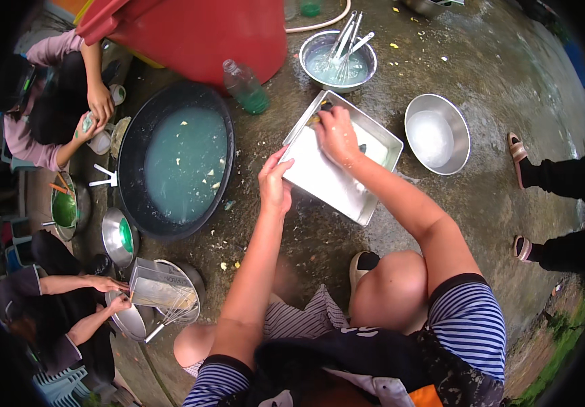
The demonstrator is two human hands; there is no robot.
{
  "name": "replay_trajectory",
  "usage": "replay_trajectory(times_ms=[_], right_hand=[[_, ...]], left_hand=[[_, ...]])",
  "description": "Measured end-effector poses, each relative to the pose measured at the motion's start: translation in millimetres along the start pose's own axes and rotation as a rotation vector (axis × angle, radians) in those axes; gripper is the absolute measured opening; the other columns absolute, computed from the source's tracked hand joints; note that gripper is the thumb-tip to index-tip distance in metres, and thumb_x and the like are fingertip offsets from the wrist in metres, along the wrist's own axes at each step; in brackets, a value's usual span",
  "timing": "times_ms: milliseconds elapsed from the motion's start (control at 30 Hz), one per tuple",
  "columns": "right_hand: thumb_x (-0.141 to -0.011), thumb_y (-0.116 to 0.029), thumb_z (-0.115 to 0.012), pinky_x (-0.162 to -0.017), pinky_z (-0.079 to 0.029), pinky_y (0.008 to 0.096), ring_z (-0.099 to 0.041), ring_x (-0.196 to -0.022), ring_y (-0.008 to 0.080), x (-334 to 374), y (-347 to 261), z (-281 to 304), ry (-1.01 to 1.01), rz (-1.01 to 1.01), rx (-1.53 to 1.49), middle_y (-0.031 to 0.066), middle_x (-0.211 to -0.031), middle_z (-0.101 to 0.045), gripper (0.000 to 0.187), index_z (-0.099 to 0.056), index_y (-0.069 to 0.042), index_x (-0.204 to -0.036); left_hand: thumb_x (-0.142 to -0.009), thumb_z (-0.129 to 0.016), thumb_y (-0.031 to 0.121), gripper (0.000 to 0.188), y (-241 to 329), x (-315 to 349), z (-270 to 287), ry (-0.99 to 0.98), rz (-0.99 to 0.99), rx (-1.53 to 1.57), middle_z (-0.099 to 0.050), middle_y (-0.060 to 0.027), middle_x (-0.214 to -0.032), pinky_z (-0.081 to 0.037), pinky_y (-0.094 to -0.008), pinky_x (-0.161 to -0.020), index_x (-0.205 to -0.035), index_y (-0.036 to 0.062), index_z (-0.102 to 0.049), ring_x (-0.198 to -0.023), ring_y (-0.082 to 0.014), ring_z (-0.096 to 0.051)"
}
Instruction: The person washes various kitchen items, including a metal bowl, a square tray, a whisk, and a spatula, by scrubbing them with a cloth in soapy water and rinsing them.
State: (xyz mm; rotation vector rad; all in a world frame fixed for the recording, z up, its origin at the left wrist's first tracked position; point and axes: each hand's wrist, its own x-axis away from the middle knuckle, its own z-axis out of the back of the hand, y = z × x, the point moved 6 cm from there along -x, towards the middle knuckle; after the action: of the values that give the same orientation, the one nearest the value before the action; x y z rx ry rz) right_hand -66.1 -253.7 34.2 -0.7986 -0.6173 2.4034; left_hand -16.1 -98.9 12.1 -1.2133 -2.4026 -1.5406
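Note:
A rectangular silver metal pan (pixel 316 173) is tilted in front of me, with whitish wet patches inside. My left hand (pixel 275 180) grips its left rim, the thumb over the edge. Inside the pan my right hand (pixel 338 136) is closed and pressed toward the far left corner. A dark and yellowish bit (pixel 324 107) shows by its fingers; most of what it holds is hidden. A small dark-green piece (pixel 362 148) lies in the pan near my right wrist. Right of the pan stands a round metal bowl (pixel 465 136) with cloudy water.
On the left stands a wide black tub (pixel 126 197) of murky water. Beyond are a green-tinted bottle (pixel 245 88), a red tub (pixel 191 41) and a bowl of whisks (pixel 304 57). Two people work at left, one with a clear box (pixel 164 271). Someone's feet (pixel 519 152) are at right.

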Motion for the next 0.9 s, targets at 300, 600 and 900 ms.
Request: replay_trajectory(times_ms=[300, 600, 900], right_hand=[[-0.076, -0.012, -0.045, -0.064, -0.045, 0.0422, -0.050, -0.081, 0.0323, 8.0, -18.2, -30.6, -0.261, -0.031, 0.077, 0.0173, -0.089, -0.047, 0.027, -0.051, -0.003, -0.100], [-0.077, -0.014, -0.046, -0.072, -0.047, 0.0384, -0.056, -0.090, 0.0330, 6.6, 7.2, -34.5, -0.724, -0.328, 0.334, 0.0205, -0.109, -0.045, 0.030, -0.054, 0.000, -0.102], [-0.077, -0.012, -0.043, -0.072, -0.047, 0.0385, -0.055, -0.088, 0.0300, 29.6, 15.3, -12.4, -0.565, -0.265, 0.302, 0.0154, -0.098, -0.052, 0.022, -0.057, -0.001, -0.089]], left_hand=[[-0.059, -0.046, -0.008, 0.055, 7.2, 5.7, 4.1, -0.013, -0.024, -0.125, -0.055, -0.0089, -0.099, -0.044, -0.0203, -0.061, -0.113, -0.0022, -0.048, -0.078, -0.0127, -0.054], [-0.062, -0.043, -0.007, 0.039, -0.7, 12.5, 21.7, 0.237, -0.181, -0.119, -0.059, -0.0100, -0.087, -0.043, -0.0204, -0.065, -0.099, -0.0052, -0.057, -0.072, -0.0126, -0.055], [-0.068, -0.046, -0.007, 0.025, 7.8, 10.8, 33.4, 0.251, -0.252, -0.123, -0.060, -0.0115, -0.084, -0.043, -0.0222, -0.069, -0.089, -0.0061, -0.060, -0.072, -0.0145, -0.055]])
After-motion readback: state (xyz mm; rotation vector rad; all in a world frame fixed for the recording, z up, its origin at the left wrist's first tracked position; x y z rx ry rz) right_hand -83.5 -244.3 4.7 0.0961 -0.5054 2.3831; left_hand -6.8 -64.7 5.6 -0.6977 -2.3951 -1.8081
